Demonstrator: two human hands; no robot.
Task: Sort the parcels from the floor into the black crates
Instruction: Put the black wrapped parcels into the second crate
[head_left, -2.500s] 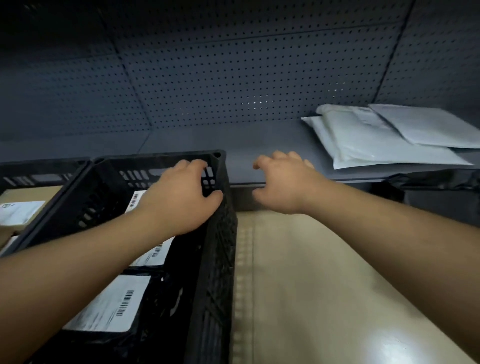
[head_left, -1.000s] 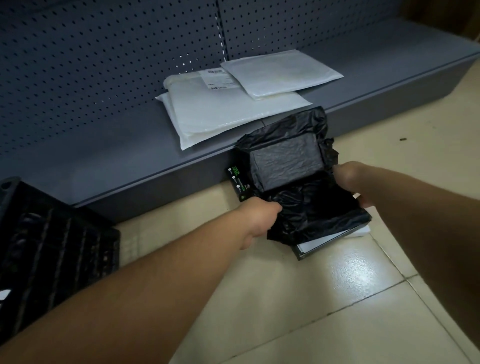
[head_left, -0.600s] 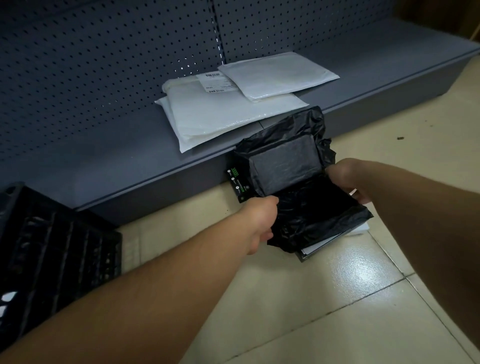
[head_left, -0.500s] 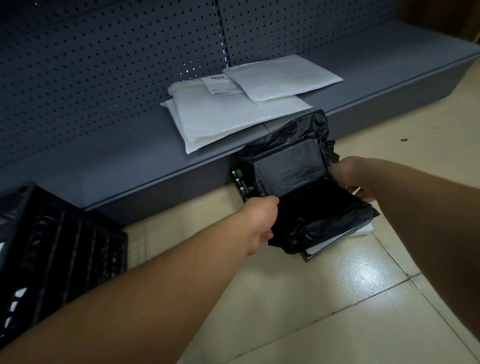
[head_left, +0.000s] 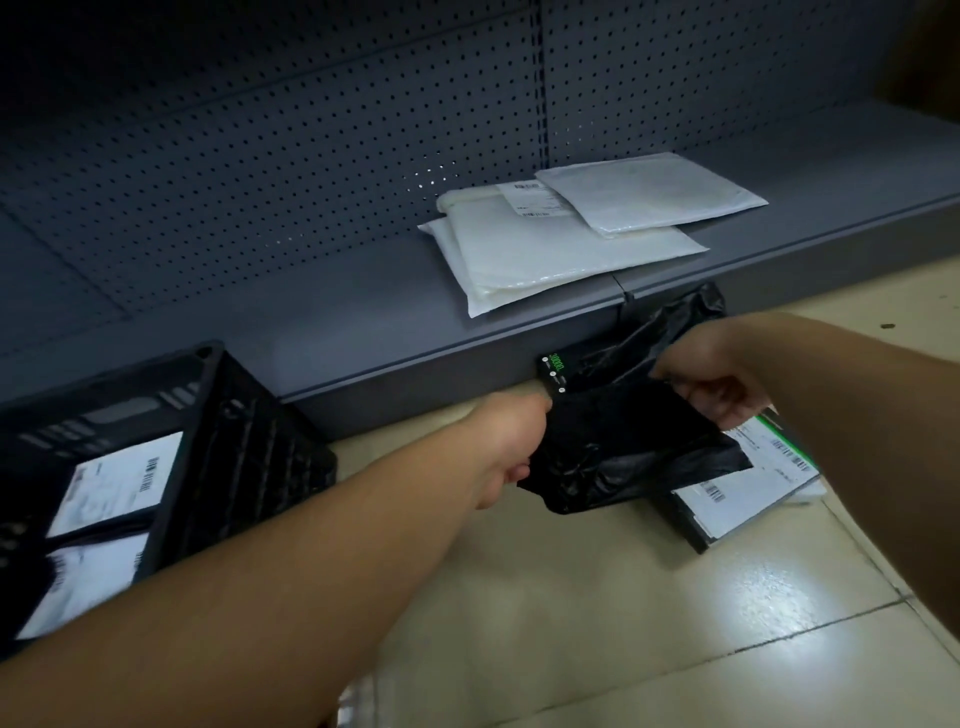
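At floor level, against the base of the grey shelf (head_left: 363, 306), both hands hold one black plastic-wrapped parcel (head_left: 623, 447). The left hand (head_left: 511, 441) pinches its left edge; the right hand (head_left: 711, 384) grips its upper right edge with curled fingers. The parcel hangs slack between them, its lower folds sagging close to the floor (head_left: 597, 623), beside a flat dark box with white labels (head_left: 748, 483) lying there. A small black box with green print (head_left: 555, 371) stands behind it against the shelf base. The black crate (head_left: 234, 415) sits to the left, labelled parcels already inside. White padded envelopes (head_left: 561, 244) lie on the shelf.

Risks, as judged:
- The grip is on loose film, not on the contents; the wrap could tear or slide and the load drop.
- The trailing folds may catch the flat box or the small box and drag them.
- The carry to the crate crosses open floor; a sagging load could snag the crate rim.

Change from half a second ago: the parcel then lay draped over the flat box, its upper half propped against the shelf base. It is now lifted and drawn leftward, exposing the flat box's labels. The view has swung left, showing the crate's interior.
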